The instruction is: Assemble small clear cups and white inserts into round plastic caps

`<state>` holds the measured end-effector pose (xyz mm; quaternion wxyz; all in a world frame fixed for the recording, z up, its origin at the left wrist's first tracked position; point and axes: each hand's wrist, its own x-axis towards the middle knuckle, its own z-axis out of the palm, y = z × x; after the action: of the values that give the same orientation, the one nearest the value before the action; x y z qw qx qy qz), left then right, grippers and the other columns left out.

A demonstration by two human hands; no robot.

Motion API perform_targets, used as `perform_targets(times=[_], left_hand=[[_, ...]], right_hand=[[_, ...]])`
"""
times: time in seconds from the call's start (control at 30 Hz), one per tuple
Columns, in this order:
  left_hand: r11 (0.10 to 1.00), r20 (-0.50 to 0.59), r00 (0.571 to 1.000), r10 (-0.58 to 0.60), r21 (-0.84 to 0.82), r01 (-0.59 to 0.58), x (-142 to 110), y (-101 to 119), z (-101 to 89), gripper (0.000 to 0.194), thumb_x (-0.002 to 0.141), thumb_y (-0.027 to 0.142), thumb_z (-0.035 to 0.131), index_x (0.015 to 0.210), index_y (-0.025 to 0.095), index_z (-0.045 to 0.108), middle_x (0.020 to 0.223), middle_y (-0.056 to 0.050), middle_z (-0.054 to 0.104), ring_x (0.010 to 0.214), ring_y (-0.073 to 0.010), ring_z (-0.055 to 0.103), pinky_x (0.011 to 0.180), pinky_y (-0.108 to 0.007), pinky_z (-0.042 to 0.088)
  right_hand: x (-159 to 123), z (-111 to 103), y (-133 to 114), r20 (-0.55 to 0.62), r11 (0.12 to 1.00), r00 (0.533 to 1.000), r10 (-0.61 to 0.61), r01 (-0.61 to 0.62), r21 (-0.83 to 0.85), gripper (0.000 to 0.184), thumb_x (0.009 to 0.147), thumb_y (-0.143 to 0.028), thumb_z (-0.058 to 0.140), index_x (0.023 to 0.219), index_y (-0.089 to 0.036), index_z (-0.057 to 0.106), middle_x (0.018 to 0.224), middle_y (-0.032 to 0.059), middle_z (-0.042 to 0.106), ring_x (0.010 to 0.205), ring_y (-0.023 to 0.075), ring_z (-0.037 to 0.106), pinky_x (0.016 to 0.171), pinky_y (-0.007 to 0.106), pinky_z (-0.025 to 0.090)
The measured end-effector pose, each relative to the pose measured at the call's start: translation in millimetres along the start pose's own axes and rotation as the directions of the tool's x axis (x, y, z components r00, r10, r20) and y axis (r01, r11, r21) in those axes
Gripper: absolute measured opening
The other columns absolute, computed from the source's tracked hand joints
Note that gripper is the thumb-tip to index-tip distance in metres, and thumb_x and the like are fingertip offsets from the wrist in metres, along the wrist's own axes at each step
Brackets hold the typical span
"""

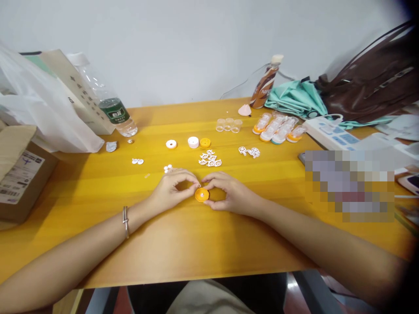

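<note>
My right hand grips a small orange round cap between thumb and fingers, its hollow side facing up and a small whitish piece in its middle. At the cap's left rim, my left hand has thumb and forefinger pinched together; whatever is between them is too small to make out. Just beyond my left hand lie several small white pieces. White spoked wheel-like parts are heaped farther forward, with more white spoked parts to their right. Behind them stand a white round cap and another orange cap.
A white ring, clear cups and finished-looking clear-topped pieces stand toward the back. A water bottle, a cardboard box, a coffee bottle, a power strip and a brown bag flank the table.
</note>
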<state>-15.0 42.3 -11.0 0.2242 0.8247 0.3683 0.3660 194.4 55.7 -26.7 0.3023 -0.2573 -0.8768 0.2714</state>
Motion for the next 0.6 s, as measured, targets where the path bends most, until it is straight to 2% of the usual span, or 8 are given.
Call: perform_targets(times=[0.13,0.27,0.4,0.47,0.6], left_hand=[[0.990,-0.001,0.995,-0.096,-0.107,0.096,0,2,-0.6,0.008,0.080,0.022,0.058,0.078,0.016,0.062,0.079,-0.005,0.067,0.071,-0.0127,0.061,0.070,-0.027,0.048],[0.989,-0.054,0.989,-0.137,-0.067,0.134,4,6,-14.0,0.008,0.078,0.023,0.058,0.076,0.016,0.062,0.078,-0.004,0.067,0.072,-0.0131,0.061,0.072,-0.027,0.048],[0.973,-0.121,0.971,-0.206,0.077,0.216,7,0,-54.7,0.015,0.076,0.031,0.059,0.076,0.017,0.063,0.079,-0.003,0.067,0.073,-0.0150,0.061,0.073,-0.027,0.048],[0.933,-0.053,0.955,-0.290,0.206,0.295,6,-10,-81.9,0.019,0.073,0.036,0.060,0.075,0.018,0.064,0.079,-0.003,0.068,0.071,-0.0157,0.061,0.070,-0.026,0.048],[0.803,0.079,0.861,-0.502,0.414,0.430,-2,-35,-126.4,0.024,0.070,0.041,0.061,0.076,0.019,0.065,0.083,-0.002,0.069,0.077,-0.0187,0.062,0.070,-0.026,0.047]], right_hand=[[-1,0,0,0.007,1.000,1.000,0.019,-0.019,-0.001,0.015,0.069,-0.021,0.065,0.084,-0.019,0.060,0.106,0.0082,0.059,0.098,0.0178,0.058,0.088,0.035,0.046],[-1,-1,-1,0.001,1.000,1.000,0.020,-0.020,0.006,0.015,0.070,-0.021,0.065,0.083,-0.018,0.061,0.104,0.0090,0.060,0.097,0.0181,0.058,0.087,0.034,0.046],[-1,-1,-2,0.000,0.999,1.000,0.031,-0.031,0.020,0.014,0.070,-0.022,0.065,0.083,-0.018,0.060,0.102,0.0082,0.060,0.096,0.0178,0.059,0.087,0.034,0.047],[-1,-1,-1,0.006,0.999,0.999,0.034,-0.034,0.022,0.014,0.070,-0.023,0.065,0.082,-0.019,0.060,0.103,0.0080,0.059,0.095,0.0178,0.059,0.086,0.035,0.047],[-1,-1,0,0.018,0.999,0.999,0.028,-0.028,0.022,0.015,0.070,-0.022,0.065,0.083,-0.018,0.059,0.104,0.0086,0.059,0.096,0.0183,0.058,0.088,0.036,0.046]])
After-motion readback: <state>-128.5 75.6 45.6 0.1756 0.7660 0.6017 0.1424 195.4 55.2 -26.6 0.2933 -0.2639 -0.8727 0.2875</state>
